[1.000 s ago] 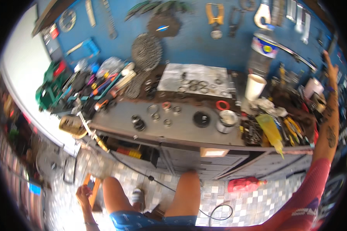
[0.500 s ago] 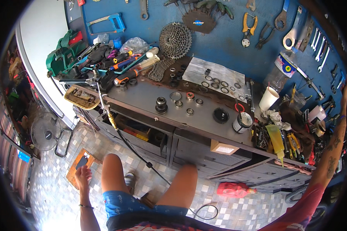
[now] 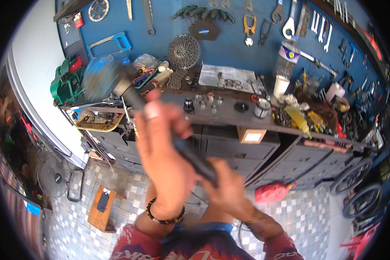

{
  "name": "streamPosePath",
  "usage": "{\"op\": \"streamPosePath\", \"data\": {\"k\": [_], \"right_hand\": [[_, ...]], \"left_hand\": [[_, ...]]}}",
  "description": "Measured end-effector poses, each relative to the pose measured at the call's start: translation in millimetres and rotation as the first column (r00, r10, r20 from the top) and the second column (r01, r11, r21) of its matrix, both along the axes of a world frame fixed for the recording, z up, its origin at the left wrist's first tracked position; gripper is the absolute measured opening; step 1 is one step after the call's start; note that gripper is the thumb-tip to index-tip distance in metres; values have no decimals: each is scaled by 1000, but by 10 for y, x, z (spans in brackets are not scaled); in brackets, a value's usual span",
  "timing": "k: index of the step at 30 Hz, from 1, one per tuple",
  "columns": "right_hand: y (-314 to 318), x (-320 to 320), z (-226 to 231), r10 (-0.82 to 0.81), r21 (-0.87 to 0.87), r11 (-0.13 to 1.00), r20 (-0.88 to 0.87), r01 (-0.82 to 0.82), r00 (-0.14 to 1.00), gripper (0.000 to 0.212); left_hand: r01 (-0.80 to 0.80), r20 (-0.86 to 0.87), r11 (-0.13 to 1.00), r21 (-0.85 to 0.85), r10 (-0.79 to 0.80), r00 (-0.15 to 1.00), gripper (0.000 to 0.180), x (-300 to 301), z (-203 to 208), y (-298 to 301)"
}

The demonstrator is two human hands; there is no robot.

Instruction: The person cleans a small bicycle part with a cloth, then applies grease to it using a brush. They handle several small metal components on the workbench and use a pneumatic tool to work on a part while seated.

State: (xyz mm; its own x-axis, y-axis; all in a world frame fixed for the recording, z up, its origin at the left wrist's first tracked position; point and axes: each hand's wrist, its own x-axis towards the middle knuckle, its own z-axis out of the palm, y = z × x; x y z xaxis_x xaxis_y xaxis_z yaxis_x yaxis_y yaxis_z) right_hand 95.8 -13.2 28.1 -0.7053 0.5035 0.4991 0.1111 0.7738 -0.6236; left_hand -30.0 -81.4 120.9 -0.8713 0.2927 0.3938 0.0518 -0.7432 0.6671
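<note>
A hammer-like tool crosses the view at a slant, its wide head smeared by motion near the green case. Closed round the lower end of its black handle is my right hand. My left hand lies against the handle higher up, seemingly wrapped on it, though its fingers are blurred and hide part of the shaft. Behind the hands, on the metal bench top, stand a black cylindrical bike part, several small bearing rings and a black round cap.
A white tub and a yellow squeeze bottle stand on the bench's right. A yellow tray is at the left, above a wooden stool with a phone. A fan and red jug stand on the tiled floor.
My right hand has come in from the wall at the far right and now grips the hammer. My left hand has risen to the handle. The view has shifted too.
</note>
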Motion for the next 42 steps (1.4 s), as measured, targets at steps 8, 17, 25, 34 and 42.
{"op": "streamPosePath", "data": {"k": [8, 17, 25, 34, 42], "right_hand": [[486, -1102, -211, -12, 152, 984, -462, 93, 887, 43], [1204, -1834, 39, -234, 212, 951, 16, 225, 972, 57], [1225, -1882, 20, -236, 124, 966, 47, 228, 971, 43], [1230, -1897, 32, -221, 73, 973, 36, 218, 975, 40], [1288, -1893, 5, -229, 98, 969, 3, 227, 973, 37]], "left_hand": [[21, -144, 850, -527, -114, 983, 48, -634, -940, -1367], [-150, -396, 519, -842, -405, 824, 49, -1481, -191, -807], [-258, -344, 227, -939, -579, 740, 46, -1848, 232, -47], [-294, -323, 145, -945, -569, 756, 46, -1795, 204, 102], [-310, -322, 121, -943, -557, 765, 49, -1751, 254, 147]]}}
